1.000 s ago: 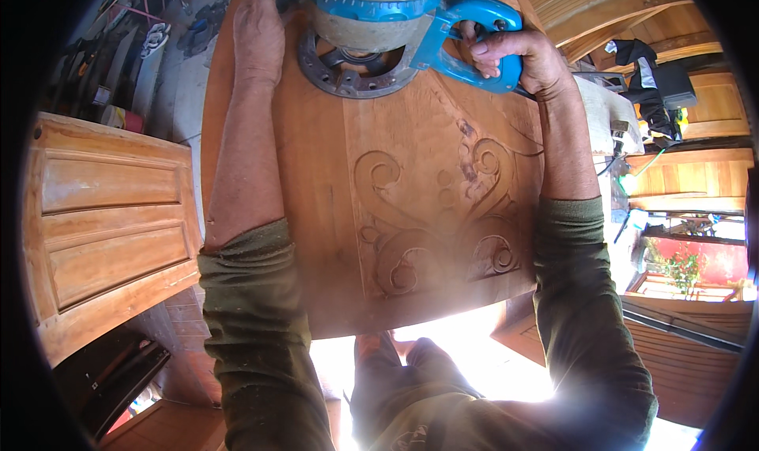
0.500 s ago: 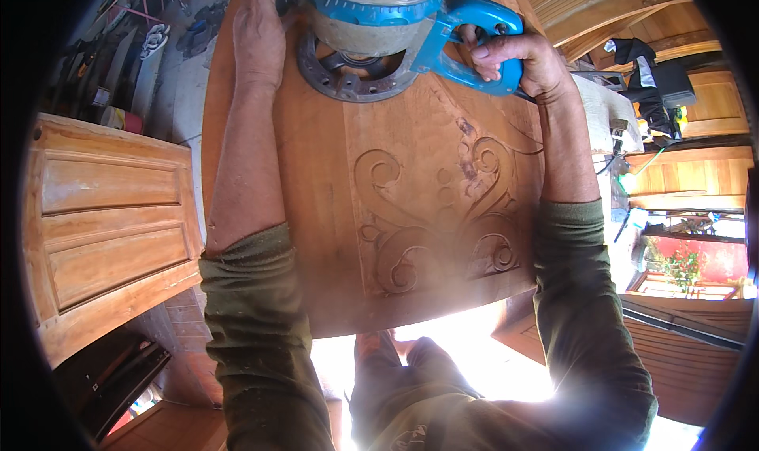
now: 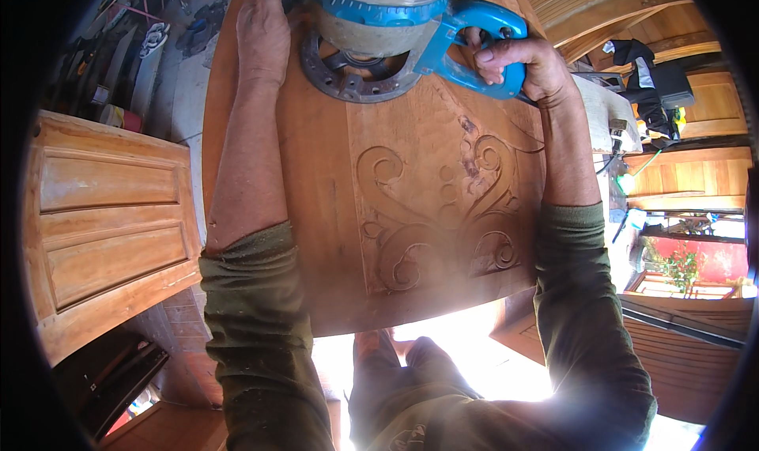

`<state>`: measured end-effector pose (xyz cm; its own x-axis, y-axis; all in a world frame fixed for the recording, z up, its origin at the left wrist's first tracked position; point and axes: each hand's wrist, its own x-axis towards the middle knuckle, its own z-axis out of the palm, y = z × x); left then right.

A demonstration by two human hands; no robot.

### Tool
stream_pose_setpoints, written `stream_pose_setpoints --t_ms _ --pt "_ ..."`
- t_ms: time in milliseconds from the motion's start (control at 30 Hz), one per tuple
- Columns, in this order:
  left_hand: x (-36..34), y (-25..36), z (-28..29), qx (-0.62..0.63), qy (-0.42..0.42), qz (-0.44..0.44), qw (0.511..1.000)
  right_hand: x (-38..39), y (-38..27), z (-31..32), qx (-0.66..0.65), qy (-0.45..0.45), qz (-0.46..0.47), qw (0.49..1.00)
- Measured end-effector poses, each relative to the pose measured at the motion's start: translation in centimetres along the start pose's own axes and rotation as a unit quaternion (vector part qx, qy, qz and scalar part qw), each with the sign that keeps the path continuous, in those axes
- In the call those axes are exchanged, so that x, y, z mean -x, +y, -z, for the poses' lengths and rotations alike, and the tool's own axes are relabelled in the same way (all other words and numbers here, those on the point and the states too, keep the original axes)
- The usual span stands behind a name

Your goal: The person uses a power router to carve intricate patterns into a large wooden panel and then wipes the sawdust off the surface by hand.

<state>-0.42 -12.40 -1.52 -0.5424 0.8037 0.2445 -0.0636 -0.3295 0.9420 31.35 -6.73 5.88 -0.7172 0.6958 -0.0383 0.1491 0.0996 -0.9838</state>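
Observation:
A blue and grey wood router (image 3: pixel 373 32) stands at the far end of a wooden panel (image 3: pixel 316 214), its round open base against the wood and its top cut off by the frame. My right hand (image 3: pixel 531 65) is closed round the router's blue D-shaped handle. At the other side my left hand (image 3: pixel 265 36) is closed at the dark side knob, its fingertips partly hidden at the upper edge. Nearer to me, carved scrolls (image 3: pixel 439 222) spread over the panel, with dark marks beside the upper right curl. The router's bit cannot be made out.
A panelled wooden door (image 3: pixel 115 222) stands at the left. Several long tools (image 3: pixel 95 71) lie at the upper left. To the right are a light bench (image 3: pixel 605 107), a black case (image 3: pixel 672 83) and more wooden doors (image 3: pixel 688 174). Bright light glares below the panel's near edge.
The router has shifted very slightly to the right, both hands moving along with it. My grip on it looks the same.

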Motion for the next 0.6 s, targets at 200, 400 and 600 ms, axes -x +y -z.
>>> stream_pose_setpoints --t_ms 200,400,600 --pt "-0.5 -0.9 0.6 -0.054 0.008 -0.031 0.998 0.1 0.1 -0.2 -0.008 -0.002 -0.008 1.000" --pt "-3.6 -4.7 2.6 0.053 0.066 0.036 0.996 -0.2 0.0 -0.8 -0.013 -0.008 -0.003 1.000" --pt "-0.2 -0.4 0.5 -0.049 -0.001 -0.033 0.998 0.3 -0.6 -0.6 -0.031 -0.017 -0.017 0.999"
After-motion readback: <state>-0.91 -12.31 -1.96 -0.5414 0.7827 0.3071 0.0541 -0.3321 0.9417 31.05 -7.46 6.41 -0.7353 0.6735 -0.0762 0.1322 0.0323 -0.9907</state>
